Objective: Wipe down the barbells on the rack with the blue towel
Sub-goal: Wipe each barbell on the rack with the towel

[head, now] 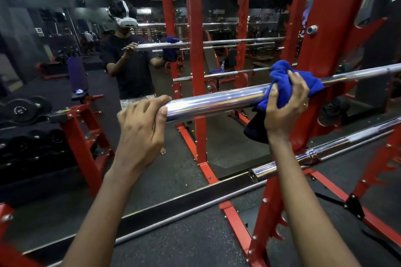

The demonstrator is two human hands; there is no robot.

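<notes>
The left hand point(141, 128) curls over the free end of the thick chrome barbell sleeve point(217, 102), at about nine o'clock from the frame's centre, with its fingers over the top. At three o'clock the right hand point(284, 104) clutches the crumpled blue cloth towel point(290, 80) wrapped round the same bar (a dark tail of it hangs below the wrist), just beside the red steel rack upright point(321, 28). A second, thinner chrome barbell point(303, 156) rests on the rack lower down, at four o'clock. Black dumbbells point(21, 110) sit at far nine o'clock.
</notes>
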